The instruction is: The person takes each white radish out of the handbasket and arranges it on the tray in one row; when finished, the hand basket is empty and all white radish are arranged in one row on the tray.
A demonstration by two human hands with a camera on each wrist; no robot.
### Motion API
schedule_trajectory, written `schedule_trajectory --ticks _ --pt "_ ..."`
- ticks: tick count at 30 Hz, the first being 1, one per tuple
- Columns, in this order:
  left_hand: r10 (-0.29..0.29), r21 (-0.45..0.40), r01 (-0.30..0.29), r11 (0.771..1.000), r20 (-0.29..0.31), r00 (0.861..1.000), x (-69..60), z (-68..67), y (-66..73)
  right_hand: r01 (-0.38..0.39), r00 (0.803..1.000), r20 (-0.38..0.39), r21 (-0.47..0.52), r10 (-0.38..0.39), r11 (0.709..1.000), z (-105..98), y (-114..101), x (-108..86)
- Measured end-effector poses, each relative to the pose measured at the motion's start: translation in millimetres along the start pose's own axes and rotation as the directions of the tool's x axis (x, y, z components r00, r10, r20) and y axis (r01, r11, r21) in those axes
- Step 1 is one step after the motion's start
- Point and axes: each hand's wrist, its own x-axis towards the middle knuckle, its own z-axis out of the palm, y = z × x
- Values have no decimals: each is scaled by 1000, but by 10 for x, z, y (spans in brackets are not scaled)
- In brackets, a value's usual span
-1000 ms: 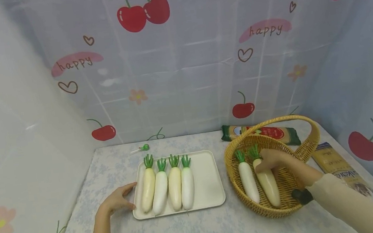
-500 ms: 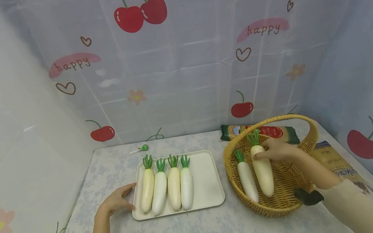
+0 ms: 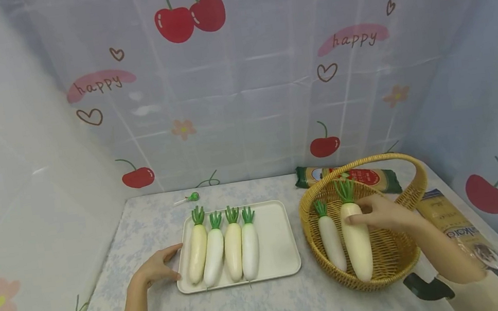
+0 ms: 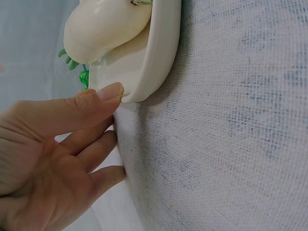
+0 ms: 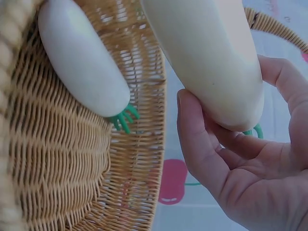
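In the head view my right hand (image 3: 384,214) grips a cream-white daikon radish (image 3: 358,246) near its green top, above the wicker basket (image 3: 410,255). The right wrist view shows thumb and fingers round this radish (image 5: 211,57). A second, whiter radish (image 5: 84,57) lies in the basket on the left. My left hand (image 3: 155,268) touches the left edge of a white tray (image 3: 273,240), where several radishes (image 3: 215,257) lie side by side, tops to the back. In the left wrist view its thumb rests at the tray's corner (image 4: 149,86), the fingers loosely bent.
The basket's tall handle (image 3: 375,159) arches over its back. Behind it lies a green-ended packet (image 3: 387,180), and a flat yellow and blue bag (image 3: 454,229) lies to the right. A small green-headed stick (image 3: 193,197) sits behind the tray. A cherry-print curtain (image 3: 242,99) encloses the table.
My right hand has lifted the cream-white radish off the basket's floor, first towards the back, then nearer the front. The left hand and the tray have stayed in place.
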Motion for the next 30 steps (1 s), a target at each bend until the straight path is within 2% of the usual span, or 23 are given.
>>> schedule_trajectory --ticks 5,10,18,27,30 --pt "7 0 -7 1000 0 1000 -7 0 5 43 999 7 -4 -43 999 95 -8 -146" --pt "3 0 -3 1000 1 1000 -13 5 -1 109 993 30 50 -110 993 189 -35 -276" --pt "9 12 -9 1000 -2 1000 -14 9 14 216 970 79 156 -230 964 380 -137 -438" --pt "8 7 -8 1000 -3 1000 -21 19 10 321 929 132 181 -346 930 702 -240 -464" --pt "11 9 -11 1000 -3 1000 -20 17 9 310 931 135 198 -339 930 796 -305 -421"
